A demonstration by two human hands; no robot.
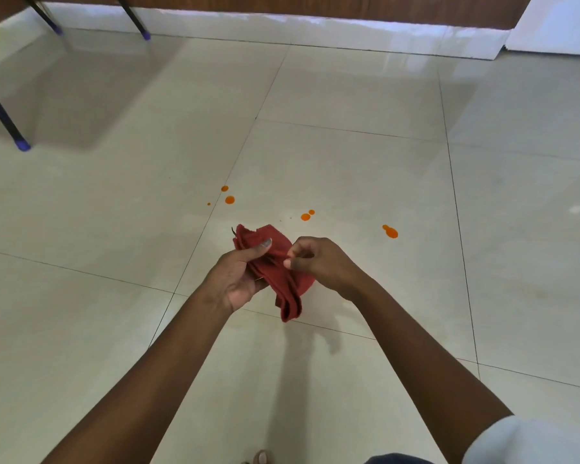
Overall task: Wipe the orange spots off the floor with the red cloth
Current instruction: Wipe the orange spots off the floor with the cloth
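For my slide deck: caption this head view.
Left hand and right hand hold a red cloth near orange spots on the tiled floor.

Head-worn view, downward over floor (349, 145)

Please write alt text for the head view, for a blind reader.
The left hand grips a bunched red cloth and the right hand pinches its edge, above a pale tiled floor. Orange spots lie just beyond.

Glossy pale cream tiled floor (349, 95) with dark grout lines.
Small round orange liquid spots (229, 199) lie in three clusters near the middle; thin black furniture legs with purple caps (22, 145) stand at the far left.
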